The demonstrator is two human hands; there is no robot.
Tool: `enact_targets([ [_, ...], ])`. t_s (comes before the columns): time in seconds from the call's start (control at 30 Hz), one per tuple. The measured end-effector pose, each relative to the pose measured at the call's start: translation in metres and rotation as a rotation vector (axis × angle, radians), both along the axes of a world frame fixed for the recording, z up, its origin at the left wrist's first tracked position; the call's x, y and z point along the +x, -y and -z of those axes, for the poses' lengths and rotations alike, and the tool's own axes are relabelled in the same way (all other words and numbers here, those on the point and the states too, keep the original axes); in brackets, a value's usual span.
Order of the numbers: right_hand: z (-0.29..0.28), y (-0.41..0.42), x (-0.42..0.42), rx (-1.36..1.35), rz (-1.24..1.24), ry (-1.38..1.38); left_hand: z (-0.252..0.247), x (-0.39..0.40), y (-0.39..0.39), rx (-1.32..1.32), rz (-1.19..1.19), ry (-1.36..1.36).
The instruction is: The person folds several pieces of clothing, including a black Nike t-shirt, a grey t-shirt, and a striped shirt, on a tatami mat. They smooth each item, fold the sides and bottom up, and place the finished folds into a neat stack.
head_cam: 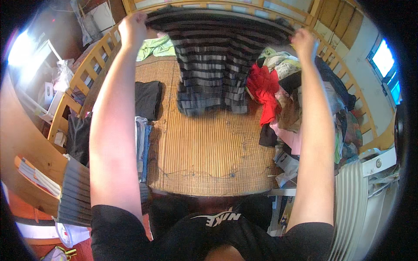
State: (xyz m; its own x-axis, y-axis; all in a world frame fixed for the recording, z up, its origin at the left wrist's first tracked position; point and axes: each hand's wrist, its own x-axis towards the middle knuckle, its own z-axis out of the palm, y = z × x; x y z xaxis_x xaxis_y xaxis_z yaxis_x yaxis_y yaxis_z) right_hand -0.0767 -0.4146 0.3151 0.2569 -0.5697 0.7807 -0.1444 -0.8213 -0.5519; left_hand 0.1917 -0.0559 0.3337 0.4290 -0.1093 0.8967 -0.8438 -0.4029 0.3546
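Observation:
A black-and-grey striped knit garment (pixel 212 58) hangs stretched out in front of me, its lower part blurred. My left hand (pixel 132 27) grips its upper left corner, and my right hand (pixel 303 42) grips the upper right one. Both arms reach far forward. Beneath the garment lies a woven bamboo mat (pixel 199 146). A heap of mixed clothes rises by my right arm, with a red garment (pixel 264 88) and a pink cloth (pixel 289 138) in it. By my left arm are a folded black garment (pixel 147 99) and a row of folded clothes (pixel 142 146).
Wooden slatted rails (pixel 81 81) bound the mat on the left, the far side and the right. A light green cloth (pixel 156 47) lies at the far left. Ribbed pale panelling (pixel 347 208) stands at near right, and a white bin (pixel 72 233) is low at left.

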Motion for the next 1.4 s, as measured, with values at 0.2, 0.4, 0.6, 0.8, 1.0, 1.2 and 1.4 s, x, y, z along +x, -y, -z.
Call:
enact_targets([
  [0.2,-0.018,-0.016,-0.029,-0.156,0.029,0.005,0.006,-0.042,-0.029,-0.086,-0.011,0.041],
  [0.4,0.121,-0.103,-0.078,-0.016,-0.036,-0.209,0.153,-0.097,-0.086,-0.015,0.069,-0.198],
  [0.6,0.285,-0.161,-0.167,0.18,-0.188,-0.537,0.295,-0.191,-0.151,0.347,0.218,-0.644],
  [0.8,0.331,-0.207,-0.219,0.197,-0.169,-0.809,0.357,-0.249,-0.202,0.535,0.296,-0.503],
  [1.0,0.325,-0.224,-0.244,0.066,-0.175,-0.878,0.369,-0.283,-0.229,0.55,0.28,-0.519],
  [1.2,0.309,-0.221,-0.249,-0.055,-0.141,-1.026,0.329,-0.286,-0.206,0.523,0.091,-0.608],
  [1.4,0.26,-0.259,-0.16,0.147,-0.425,-0.984,0.326,-0.253,-0.172,0.799,-0.078,-0.577],
])
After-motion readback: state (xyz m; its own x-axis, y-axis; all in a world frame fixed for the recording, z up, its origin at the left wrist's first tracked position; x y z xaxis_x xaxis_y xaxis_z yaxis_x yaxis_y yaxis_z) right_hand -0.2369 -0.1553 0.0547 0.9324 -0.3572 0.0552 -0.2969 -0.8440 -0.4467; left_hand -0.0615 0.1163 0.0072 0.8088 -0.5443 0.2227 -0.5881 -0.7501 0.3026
